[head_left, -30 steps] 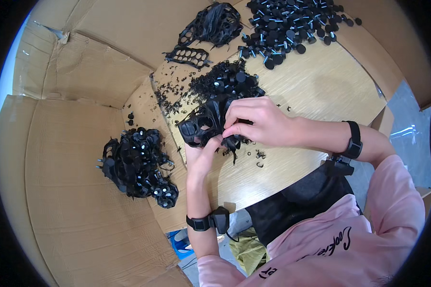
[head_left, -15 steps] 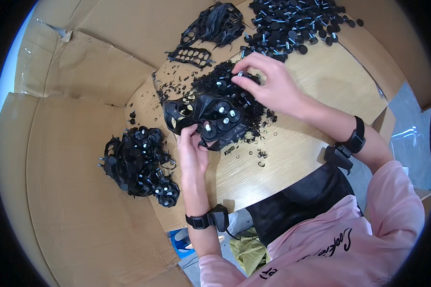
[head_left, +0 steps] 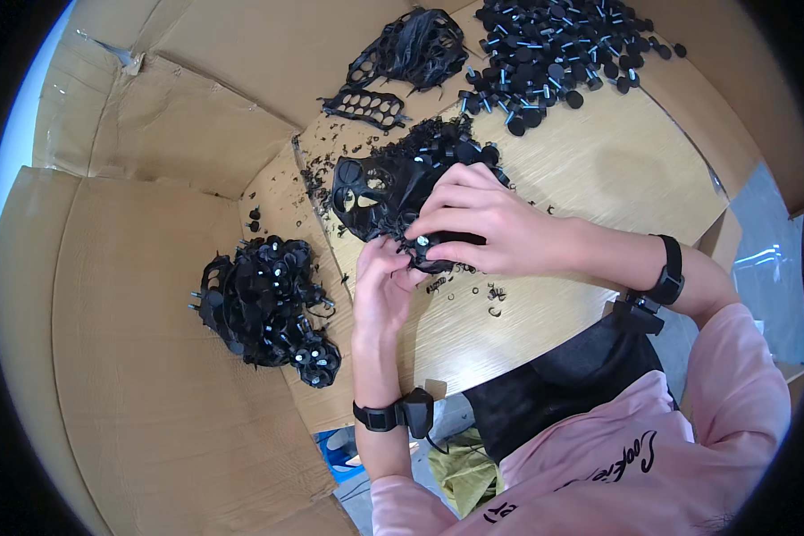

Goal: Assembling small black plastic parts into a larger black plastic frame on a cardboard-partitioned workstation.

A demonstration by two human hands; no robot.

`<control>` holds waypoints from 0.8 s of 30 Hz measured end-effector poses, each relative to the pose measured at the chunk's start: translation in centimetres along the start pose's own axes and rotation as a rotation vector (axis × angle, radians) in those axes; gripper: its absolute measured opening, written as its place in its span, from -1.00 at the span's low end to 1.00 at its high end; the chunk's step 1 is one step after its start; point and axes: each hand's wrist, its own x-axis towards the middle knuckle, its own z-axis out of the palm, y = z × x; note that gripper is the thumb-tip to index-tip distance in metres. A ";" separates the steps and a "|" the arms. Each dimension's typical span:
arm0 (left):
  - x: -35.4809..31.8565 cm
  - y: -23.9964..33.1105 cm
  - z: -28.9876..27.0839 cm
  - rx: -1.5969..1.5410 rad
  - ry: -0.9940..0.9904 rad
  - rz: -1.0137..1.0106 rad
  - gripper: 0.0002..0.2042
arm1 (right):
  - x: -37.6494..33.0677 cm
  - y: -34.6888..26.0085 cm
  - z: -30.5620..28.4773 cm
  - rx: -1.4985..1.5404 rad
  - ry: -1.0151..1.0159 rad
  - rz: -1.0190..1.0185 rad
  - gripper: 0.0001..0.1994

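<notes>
A floppy black rubber sheet (head_left: 398, 183) with round holes and studded round pieces lies over a heap of small black scraps on the table. My left hand (head_left: 382, 284) pinches its near edge from below. Just to the right, my right hand (head_left: 496, 223) has its thumb and fingers closed around a round black rubber piece with a metal stud (head_left: 422, 241) at that same edge. Both hands' fingertips almost meet there. The right hand covers much of the sheet's right side, so whether the piece is still joined to the sheet is hidden.
Loose black studded rubber feet (head_left: 556, 71) are piled at the back right. Emptied perforated black sheets (head_left: 366, 108) lie at the back. A bunch of studded sheets (head_left: 263, 299) sits at the left. Cardboard walls (head_left: 152, 339) enclose the table's left and far sides.
My right hand has come down and nearer from above the scrap heap to the sheet's near edge, closing on a studded piece. My left hand and the sheet have shifted slightly right.
</notes>
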 end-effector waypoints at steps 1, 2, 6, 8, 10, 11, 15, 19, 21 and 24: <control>-0.1 0.0 -0.1 0.020 -0.018 0.034 -0.72 | 0.0 0.1 0.0 0.037 -0.030 0.012 -0.77; 0.0 -0.2 -0.1 0.021 -0.017 0.032 -0.72 | 0.0 0.1 0.0 0.074 -0.059 0.025 -0.80; 0.1 -0.5 0.0 0.108 0.067 0.038 -0.66 | -0.3 0.6 0.1 0.060 -0.027 0.050 -0.84; 0.1 -0.5 -0.3 0.266 0.018 0.066 -0.66 | -0.4 0.8 0.2 0.063 -0.011 0.002 -0.86; 0.3 -0.6 0.2 0.275 0.020 0.094 -0.64 | -0.5 0.8 0.2 0.082 -0.001 0.012 -0.87; 0.4 -0.6 0.4 0.284 0.022 0.120 -0.62 | -0.5 0.8 0.1 0.101 0.011 0.022 -0.87; 0.3 -1.2 -1.3 0.382 0.067 0.145 -0.60 | -0.5 0.5 0.4 0.090 0.025 0.028 -0.88; 0.3 -0.4 0.2 0.346 0.011 0.176 -0.61 | -0.5 0.3 0.3 0.264 0.028 0.218 -0.86; 0.2 -0.1 0.0 0.455 0.020 0.193 -0.60 | -0.3 0.5 0.5 0.392 0.022 0.252 -0.84; 0.1 -0.1 0.1 0.426 0.009 0.236 -0.62 | -0.2 -0.2 0.5 0.546 0.024 0.420 -0.88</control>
